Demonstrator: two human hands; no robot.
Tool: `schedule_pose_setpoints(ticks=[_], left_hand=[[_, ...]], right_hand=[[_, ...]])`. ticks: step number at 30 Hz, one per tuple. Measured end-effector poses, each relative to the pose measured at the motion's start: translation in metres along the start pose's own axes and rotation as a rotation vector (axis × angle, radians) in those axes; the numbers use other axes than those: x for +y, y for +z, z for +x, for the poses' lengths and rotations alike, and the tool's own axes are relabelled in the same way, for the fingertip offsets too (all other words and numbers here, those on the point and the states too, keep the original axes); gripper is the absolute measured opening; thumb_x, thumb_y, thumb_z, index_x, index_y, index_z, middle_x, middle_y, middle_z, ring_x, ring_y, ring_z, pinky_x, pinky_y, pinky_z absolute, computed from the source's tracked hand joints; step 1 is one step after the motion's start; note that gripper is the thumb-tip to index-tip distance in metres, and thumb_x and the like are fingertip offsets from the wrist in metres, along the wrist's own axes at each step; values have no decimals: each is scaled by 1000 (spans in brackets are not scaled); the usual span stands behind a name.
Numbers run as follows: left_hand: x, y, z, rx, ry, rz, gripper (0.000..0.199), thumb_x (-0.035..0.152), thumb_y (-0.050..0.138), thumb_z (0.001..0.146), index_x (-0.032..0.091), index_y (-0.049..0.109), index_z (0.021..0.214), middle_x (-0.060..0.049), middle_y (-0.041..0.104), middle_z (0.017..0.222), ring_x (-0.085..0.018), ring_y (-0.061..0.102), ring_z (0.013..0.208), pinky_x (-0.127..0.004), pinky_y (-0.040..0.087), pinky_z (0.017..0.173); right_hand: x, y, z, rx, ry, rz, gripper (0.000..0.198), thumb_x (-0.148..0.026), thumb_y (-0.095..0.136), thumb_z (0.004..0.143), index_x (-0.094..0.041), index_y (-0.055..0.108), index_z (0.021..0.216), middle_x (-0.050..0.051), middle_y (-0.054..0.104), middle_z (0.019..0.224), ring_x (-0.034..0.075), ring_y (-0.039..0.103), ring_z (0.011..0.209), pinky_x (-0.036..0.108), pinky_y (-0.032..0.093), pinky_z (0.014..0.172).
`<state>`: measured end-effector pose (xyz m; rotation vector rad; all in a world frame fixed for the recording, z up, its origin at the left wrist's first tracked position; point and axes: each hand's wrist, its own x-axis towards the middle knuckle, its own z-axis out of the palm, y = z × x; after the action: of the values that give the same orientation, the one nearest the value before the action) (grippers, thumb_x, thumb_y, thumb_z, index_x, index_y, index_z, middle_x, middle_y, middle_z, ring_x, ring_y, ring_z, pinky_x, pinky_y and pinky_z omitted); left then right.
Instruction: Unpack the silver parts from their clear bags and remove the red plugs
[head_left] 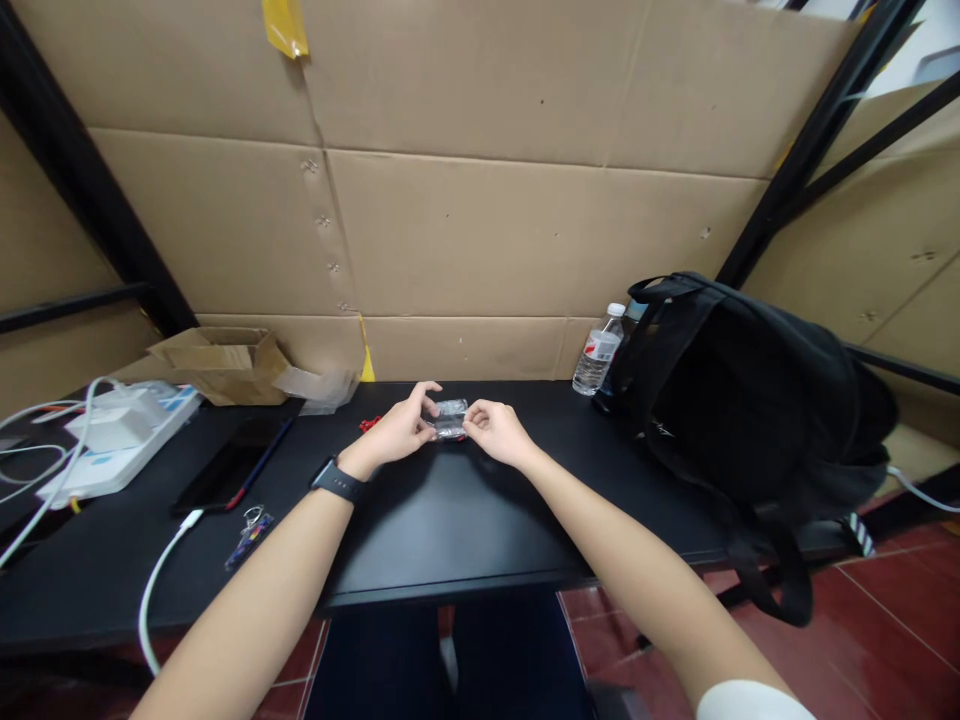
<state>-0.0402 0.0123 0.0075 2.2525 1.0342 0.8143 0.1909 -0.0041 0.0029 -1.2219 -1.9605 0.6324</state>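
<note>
A small clear, shiny plastic packet (451, 428) is between my two hands, just above or on the black table; its contents are too small to make out. My left hand (401, 428), with a dark watch (339, 480) on its wrist, curls its thumb and fingers around the packet's left end, the index finger raised. At the right end, my right hand (496, 432) pinches the plastic between thumb and fingertips. A small red item (370, 424) lies partly hidden beside my left hand.
On the left are a white power strip (112, 465) with cables, a phone (234, 465), a keychain (249, 535), an open cardboard box (225, 365) and clear plastic wrapping (326, 390). A water bottle (598, 352) and black backpack (765, 400) stand right. Cardboard walls (480, 230) enclose the table (450, 530).
</note>
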Motion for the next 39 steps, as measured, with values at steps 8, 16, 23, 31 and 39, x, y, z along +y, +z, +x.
schedule_pose_setpoints(ticks=[8, 16, 23, 31, 39], left_hand=[[-8, 21, 2, 58, -51, 129, 63, 10, 56, 80, 25, 33, 137, -11, 57, 123, -13, 66, 74, -31, 55, 77], [10, 20, 4, 39, 58, 333, 22, 21, 46, 94, 22, 62, 109, -8, 62, 114, -22, 63, 104, -34, 49, 93], [20, 18, 0, -140, 32, 506, 32, 41, 68, 84, 24, 68, 111, -7, 72, 108, -27, 63, 102, -38, 44, 91], [15, 18, 4, -31, -102, 444, 24, 34, 48, 99, 27, 66, 113, -3, 77, 104, -25, 68, 103, -36, 39, 93], [10, 27, 4, 83, -183, 493, 28, 24, 51, 96, 28, 53, 124, 0, 76, 91, -22, 68, 93, -38, 31, 91]], right_hand=[[1, 0, -6, -20, -21, -158, 39, -12, 59, 84, -25, 59, 121, -4, 71, 71, 15, 67, 67, 23, 48, 72], [-2, -6, -7, -150, -110, -401, 30, -9, 56, 84, -19, 79, 101, 9, 71, 93, 20, 66, 85, 28, 47, 80], [-6, -8, -13, -187, -225, -612, 19, -19, 72, 82, -20, 76, 101, 10, 64, 110, 25, 53, 101, 35, 38, 84], [3, -9, -3, -110, -104, -365, 20, -25, 52, 101, -24, 65, 116, 2, 74, 96, 18, 61, 92, 34, 27, 84], [1, -12, -8, -106, -139, -472, 30, -36, 73, 87, -32, 67, 116, 3, 66, 109, 22, 56, 104, 35, 23, 83]])
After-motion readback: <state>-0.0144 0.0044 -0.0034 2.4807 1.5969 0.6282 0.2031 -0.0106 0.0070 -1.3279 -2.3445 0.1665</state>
